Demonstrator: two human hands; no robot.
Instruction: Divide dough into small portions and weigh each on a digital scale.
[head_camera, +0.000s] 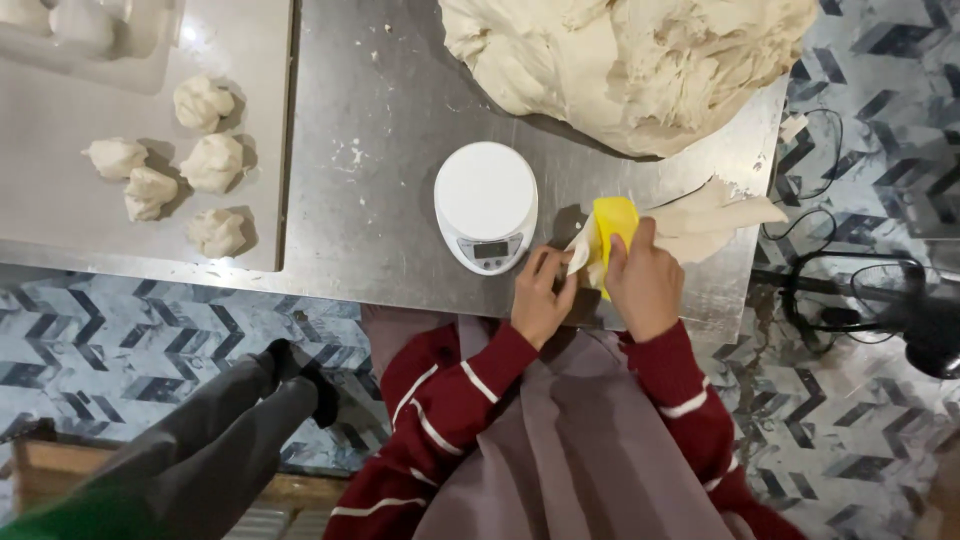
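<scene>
Head view: 2 hands cut a strip of dough at the counter's near edge.

The right hand (645, 285) has its fingers closed on a yellow scraper (613, 225) standing on edge, seemingly to press through the dough strip (715, 215) running toward 2 o'clock. The left hand (540, 300) pinches the strip's near end, steadying it. A white scale (485, 200) sits at 9 o'clock of the scraper, the big dough mass (630, 60) at 12, and 5 portioned lumps (212, 163) on the counter (370, 120) far at 9.

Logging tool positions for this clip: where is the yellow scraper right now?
In the head view, the yellow scraper stands near the steel table's front edge, held in the right hand, just right of the white scale.
</scene>
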